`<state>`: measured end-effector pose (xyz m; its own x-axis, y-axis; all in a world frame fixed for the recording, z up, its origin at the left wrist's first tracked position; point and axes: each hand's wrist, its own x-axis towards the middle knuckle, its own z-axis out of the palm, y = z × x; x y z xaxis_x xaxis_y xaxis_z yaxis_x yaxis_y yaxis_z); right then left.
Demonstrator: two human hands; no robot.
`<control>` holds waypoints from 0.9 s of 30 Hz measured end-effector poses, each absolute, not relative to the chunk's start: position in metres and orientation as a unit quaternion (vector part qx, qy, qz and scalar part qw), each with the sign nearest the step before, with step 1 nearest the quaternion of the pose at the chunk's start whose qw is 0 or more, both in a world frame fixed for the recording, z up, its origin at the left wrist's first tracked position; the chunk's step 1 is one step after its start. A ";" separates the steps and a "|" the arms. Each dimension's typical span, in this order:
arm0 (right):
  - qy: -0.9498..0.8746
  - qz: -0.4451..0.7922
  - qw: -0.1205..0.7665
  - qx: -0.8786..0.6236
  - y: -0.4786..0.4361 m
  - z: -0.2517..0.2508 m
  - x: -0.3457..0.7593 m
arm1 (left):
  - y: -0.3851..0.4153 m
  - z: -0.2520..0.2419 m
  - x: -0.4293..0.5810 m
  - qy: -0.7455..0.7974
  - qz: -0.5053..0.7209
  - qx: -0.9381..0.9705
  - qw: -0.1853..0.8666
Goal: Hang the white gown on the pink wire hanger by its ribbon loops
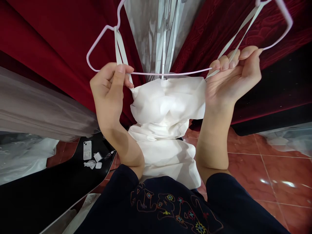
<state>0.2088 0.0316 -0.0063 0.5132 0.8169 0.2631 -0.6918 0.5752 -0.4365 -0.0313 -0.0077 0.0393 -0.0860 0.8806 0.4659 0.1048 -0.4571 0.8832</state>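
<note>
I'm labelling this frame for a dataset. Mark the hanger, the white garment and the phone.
hanger (146, 74): head view, on its bottom bar.
white garment (165, 107): head view, on the bunched upper part.
phone (87, 150): head view, on its pale back.

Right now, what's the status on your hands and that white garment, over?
Left hand pinching left strap at the hanger. Right hand gripping right strap. White garment hanging between them. Red drapes close behind.
</note>
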 end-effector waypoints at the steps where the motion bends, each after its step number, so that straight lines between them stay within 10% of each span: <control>1: -0.224 0.442 0.857 -0.138 0.031 -0.007 0.208 | -0.005 0.043 -0.031 0.395 0.629 0.582 0.331; 7: -0.232 0.456 0.849 -0.131 0.032 -0.010 0.210 | 0.015 0.055 -0.049 0.195 0.703 0.448 0.516; 15: -0.245 0.402 0.867 -0.163 0.032 -0.004 0.214 | 0.017 0.011 -0.063 0.342 0.793 0.387 0.324; 27: -0.236 0.451 0.843 -0.174 0.030 -0.009 0.210 | 0.014 0.010 -0.027 0.147 0.747 0.348 0.547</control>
